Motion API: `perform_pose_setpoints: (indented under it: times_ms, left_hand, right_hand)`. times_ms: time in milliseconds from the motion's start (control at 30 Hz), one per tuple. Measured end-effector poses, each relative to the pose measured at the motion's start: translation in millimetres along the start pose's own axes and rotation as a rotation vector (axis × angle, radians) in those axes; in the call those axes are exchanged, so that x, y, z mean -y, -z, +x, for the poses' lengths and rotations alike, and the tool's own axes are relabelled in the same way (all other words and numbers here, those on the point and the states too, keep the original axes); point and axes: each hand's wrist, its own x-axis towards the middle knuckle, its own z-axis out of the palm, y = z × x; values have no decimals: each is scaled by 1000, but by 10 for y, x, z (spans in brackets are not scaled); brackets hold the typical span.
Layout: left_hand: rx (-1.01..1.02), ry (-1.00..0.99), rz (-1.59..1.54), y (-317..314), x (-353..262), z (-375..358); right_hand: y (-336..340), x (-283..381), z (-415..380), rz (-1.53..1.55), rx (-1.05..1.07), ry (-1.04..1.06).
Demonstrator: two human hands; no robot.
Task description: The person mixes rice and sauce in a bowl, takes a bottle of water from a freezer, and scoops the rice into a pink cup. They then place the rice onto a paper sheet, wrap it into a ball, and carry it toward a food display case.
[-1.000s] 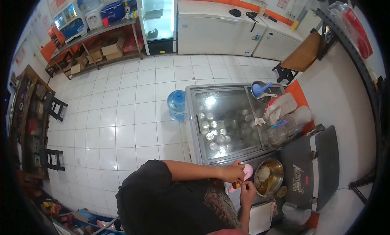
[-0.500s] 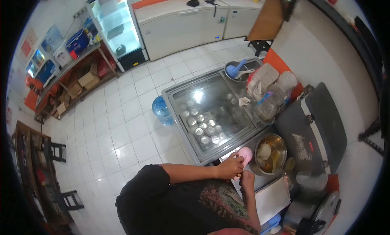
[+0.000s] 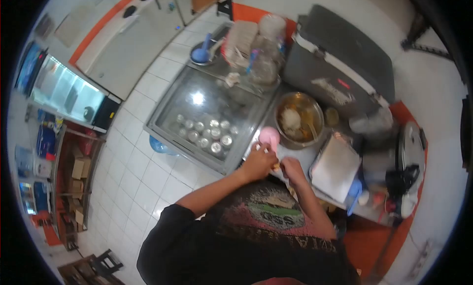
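Note:
My left hand [image 3: 258,162] reaches over the counter edge, its fingers closed on the rim of a pink cup [image 3: 269,135]. My right hand [image 3: 291,168] is right beside it, fingers curled on a small orange-yellow piece [image 3: 276,165] between the two hands. Just beyond the cup stands a metal bowl [image 3: 299,118] with pale food and a spoon in it. Both hands are over the steel counter, next to the glass-topped chest freezer [image 3: 170,105].
Several sealed cups [image 3: 204,135] show under the freezer lid. A grey cooler box [image 3: 340,51] stands behind the bowl, with a white tray [image 3: 335,169] to the right. A blue ladle in a pot [image 3: 202,53], bagged containers [image 3: 256,48] and a blue water jug [image 3: 156,146] are nearby.
The view has swung and tilted, so the counter now sits higher and further right. Both hands have stayed together at the pink cup beside the metal bowl.

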Motion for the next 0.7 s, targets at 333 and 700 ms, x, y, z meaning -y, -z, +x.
perform_pose_setpoints:
  times_ms: [333, 700]
  left_hand:
    - [-63, 140, -319, 420, 26, 303]
    - [-23, 81, -293, 476, 58, 370]
  right_hand:
    - [282, 635, -107, -194, 80, 290]
    - [142, 725, -93, -274, 79, 306]
